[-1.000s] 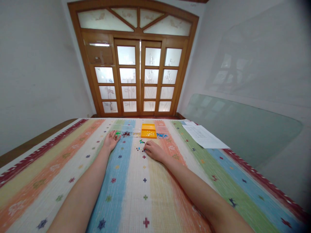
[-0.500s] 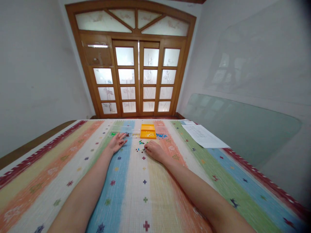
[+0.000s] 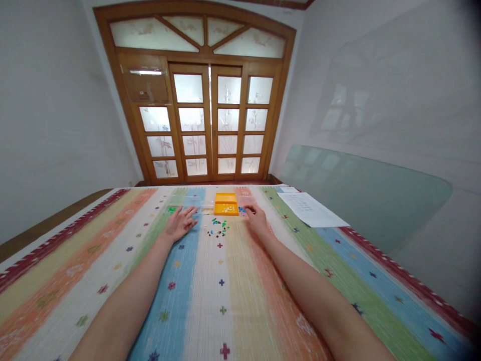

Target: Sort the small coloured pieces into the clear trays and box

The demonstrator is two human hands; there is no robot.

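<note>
1. Striped, many-coloured cloth [image 3: 244, 301] covers the worktop [image 3: 206, 326], and brown wooden doors with pale panes [image 3: 228, 105] stand beyond it.

2. Both hands are well apart from each other. The right hand [image 3: 257, 220] has its fingertips bent close together at the small blue pieces [image 3: 242, 209]; whether it pinches one cannot be told. The left hand [image 3: 181, 224] lies with fingers spread and nothing visible in it, near the small green pieces [image 3: 172, 209].

3. For work this fine, a light pinch with thumb and forefinger would probably serve best, taking one piece at a time. Resting the wrist on the cloth should steady the fingers; pressing on a container's rim could tip it and mix the colours.

4. Blue pieces lie in the right-hand clear plastic container [image 3: 245, 200], partly behind the fingers. Beside it, the yellow two-part plastic box [image 3: 225, 197] holds small white pieces [image 3: 229, 208] in its nearer part. Green pieces sit in the left-hand clear plastic container [image 3: 180, 200].

5. Loose mixed-colour pieces [image 3: 219, 226] lie scattered on the cloth in front of the yellow box, between the hands.
</note>
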